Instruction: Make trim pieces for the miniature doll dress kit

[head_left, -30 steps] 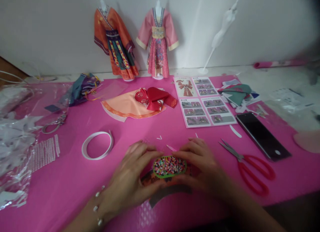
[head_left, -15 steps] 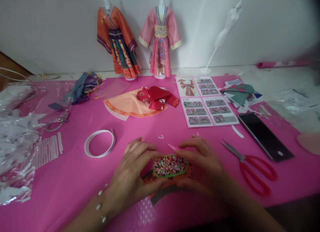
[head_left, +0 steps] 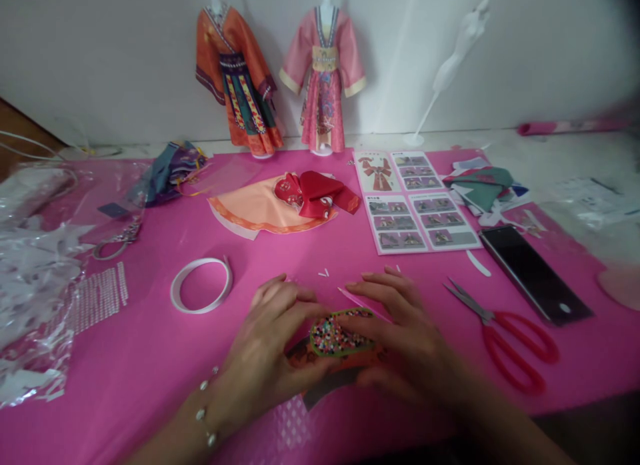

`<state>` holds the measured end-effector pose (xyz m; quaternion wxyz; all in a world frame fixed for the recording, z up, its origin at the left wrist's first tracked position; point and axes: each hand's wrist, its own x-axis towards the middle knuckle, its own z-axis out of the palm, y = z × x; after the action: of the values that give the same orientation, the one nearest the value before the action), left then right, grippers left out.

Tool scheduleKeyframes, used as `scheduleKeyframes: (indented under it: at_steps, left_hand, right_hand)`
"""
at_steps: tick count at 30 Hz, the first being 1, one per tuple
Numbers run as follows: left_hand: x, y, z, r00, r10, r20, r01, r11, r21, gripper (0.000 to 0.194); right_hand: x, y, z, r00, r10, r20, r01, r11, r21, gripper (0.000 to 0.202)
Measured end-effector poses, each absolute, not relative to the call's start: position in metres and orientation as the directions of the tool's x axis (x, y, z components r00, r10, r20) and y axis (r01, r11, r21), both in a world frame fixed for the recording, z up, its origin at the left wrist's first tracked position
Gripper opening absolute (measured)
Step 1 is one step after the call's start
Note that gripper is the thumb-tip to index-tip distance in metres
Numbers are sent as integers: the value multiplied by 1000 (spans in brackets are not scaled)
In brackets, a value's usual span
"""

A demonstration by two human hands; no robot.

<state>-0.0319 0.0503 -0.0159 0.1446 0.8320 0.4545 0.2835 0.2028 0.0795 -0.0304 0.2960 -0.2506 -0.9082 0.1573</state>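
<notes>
My left hand [head_left: 283,338] grips the left end of a small oval green-rimmed container of beads [head_left: 327,335], its thumb in front and fingers behind. Tiny multicoloured beads fill the container. Over its right half reaches my right hand [head_left: 400,328], fingers apart, with the index finger stretched across the beads; whether it touches them I cannot tell. Below the container lies a curved orange and dark patterned fabric piece [head_left: 333,378], partly covered. A thin pink pointed tool [head_left: 350,295] lies just behind the container, its rear part hidden by my right hand.
Red-handled scissors [head_left: 500,325] and a black phone [head_left: 537,271] lie at right. An instruction sheet [head_left: 417,205], fabric garments [head_left: 270,208] and a white tape roll [head_left: 175,295] lie farther back. Two dressed mannequins [head_left: 327,78] stand by the wall; plastic bags [head_left: 35,285] lie at left.
My right hand has moved left over the container, its index finger now across the beads. My left hand keeps its grip. The view has shifted slightly.
</notes>
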Motion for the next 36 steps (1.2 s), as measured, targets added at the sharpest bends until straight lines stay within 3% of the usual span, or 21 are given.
scheduleKeyframes:
  at_steps: [6, 10, 29, 36]
  left_hand:
    - [-31, 51, -16, 426, 844, 326, 679, -536, 502, 40]
    - [-31, 51, -16, 429, 842, 326, 677, -539, 501, 41]
    - [-29, 51, -13, 462, 833, 306, 658, -553, 511, 38]
    - [-30, 50, -16, 444, 842, 306, 676, -540, 502, 41]
  right_hand:
    - [201, 79, -28, -726, 513, 459, 312, 839, -445, 44]
    - [205, 80, -28, -682, 556, 475, 347, 818, -459, 38]
    - [201, 82, -27, -719, 527, 452, 300, 823, -482, 43]
    - [207, 83, -28, -666, 581, 468, 355, 798, -487, 39]
